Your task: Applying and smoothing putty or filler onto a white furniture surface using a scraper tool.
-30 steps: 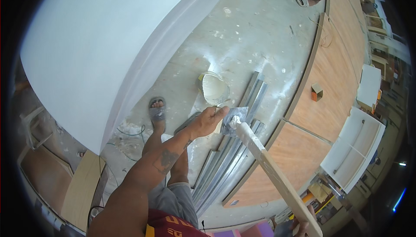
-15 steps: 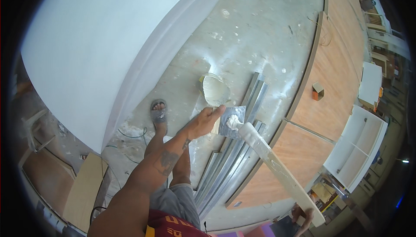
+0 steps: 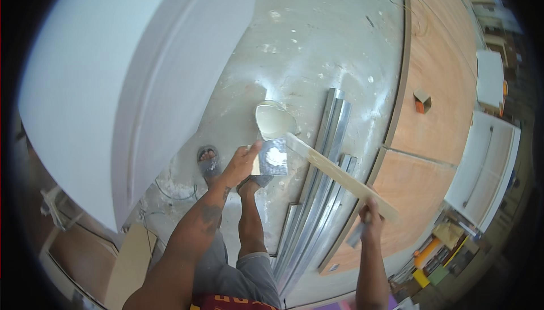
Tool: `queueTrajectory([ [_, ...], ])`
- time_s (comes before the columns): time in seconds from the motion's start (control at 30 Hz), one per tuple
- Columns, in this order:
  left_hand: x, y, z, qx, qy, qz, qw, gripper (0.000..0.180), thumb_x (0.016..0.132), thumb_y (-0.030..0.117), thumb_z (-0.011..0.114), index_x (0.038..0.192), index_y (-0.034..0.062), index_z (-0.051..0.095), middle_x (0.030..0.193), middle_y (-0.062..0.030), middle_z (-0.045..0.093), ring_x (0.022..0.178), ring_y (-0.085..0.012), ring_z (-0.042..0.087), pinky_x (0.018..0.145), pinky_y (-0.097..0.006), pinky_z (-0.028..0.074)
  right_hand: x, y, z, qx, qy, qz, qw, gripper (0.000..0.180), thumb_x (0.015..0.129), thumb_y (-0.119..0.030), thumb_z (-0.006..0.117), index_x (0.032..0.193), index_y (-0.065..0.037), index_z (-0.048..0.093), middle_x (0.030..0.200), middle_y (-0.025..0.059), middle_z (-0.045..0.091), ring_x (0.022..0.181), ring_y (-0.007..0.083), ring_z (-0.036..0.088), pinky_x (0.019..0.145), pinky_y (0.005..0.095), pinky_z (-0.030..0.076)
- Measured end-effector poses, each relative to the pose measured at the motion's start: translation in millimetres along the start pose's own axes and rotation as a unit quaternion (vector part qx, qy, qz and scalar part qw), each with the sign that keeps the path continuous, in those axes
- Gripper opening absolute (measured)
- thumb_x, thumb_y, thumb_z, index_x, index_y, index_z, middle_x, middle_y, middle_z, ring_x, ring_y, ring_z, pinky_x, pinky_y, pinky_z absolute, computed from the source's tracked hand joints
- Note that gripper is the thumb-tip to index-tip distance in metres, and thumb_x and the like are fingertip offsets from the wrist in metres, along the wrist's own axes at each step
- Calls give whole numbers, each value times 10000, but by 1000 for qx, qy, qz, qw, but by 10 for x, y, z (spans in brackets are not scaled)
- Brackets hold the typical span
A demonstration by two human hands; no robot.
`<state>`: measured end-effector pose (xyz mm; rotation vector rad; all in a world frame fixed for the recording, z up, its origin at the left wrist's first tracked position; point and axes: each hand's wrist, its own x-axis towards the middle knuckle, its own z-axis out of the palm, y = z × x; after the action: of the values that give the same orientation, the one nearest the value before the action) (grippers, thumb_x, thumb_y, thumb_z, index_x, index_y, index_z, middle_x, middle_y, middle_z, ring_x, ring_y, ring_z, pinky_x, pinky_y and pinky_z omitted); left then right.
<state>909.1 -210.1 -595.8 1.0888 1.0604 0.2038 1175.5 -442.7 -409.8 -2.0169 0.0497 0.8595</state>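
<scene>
My left hand [image 3: 241, 164] is closed on a wide putty knife [image 3: 279, 166], whose flat metal blade carries a white patch of putty [image 3: 276, 157]. My right hand [image 3: 371, 222] grips a long, flat wooden stick [image 3: 337, 175] near its lower right end. The stick's far tip, smeared white, reaches the near right side of a bucket [image 3: 296, 126] of white putty; I cannot tell whether it touches the rim. A grey, blade-like piece [image 3: 355, 235] sticks out beside my right hand, its other end hidden by the fingers.
Shiny metal channels [image 3: 317, 196] lie on the floor right of my feet. Beyond them are large wooden panels [image 3: 422, 191] with a small open box [image 3: 422, 101] on top. A large white curved surface [image 3: 153, 83] rises at the left. A thin cable [image 3: 175, 198] loops near my foot.
The stick's tip has left the blade and moved up and left to the bucket. Putty from it now lies on the blade. My right hand has come further into view; the putty knife shifted left.
</scene>
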Motion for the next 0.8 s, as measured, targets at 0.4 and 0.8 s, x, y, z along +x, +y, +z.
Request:
queueTrajectory([
  [0.4,179,444,187,-184,-24,-130,974,557,1039,477,454,1162,-44,607,1076,-112,669,963,-175,654,845,-313,518,810,1847,840,253,-201,308,895,444,975,-321,630,1182,72,610,1116,127,675,1003,188,642,918,309,481],
  [0.8,-524,2361,557,-81,-100,-90,988,562,1047,451,446,1124,-76,623,1005,-127,700,883,-197,691,809,-320,556,178,135,438,159,-196,-14,968,285,973,-210,631,1156,9,635,1058,55,679,983,120,604,911,272,452],
])
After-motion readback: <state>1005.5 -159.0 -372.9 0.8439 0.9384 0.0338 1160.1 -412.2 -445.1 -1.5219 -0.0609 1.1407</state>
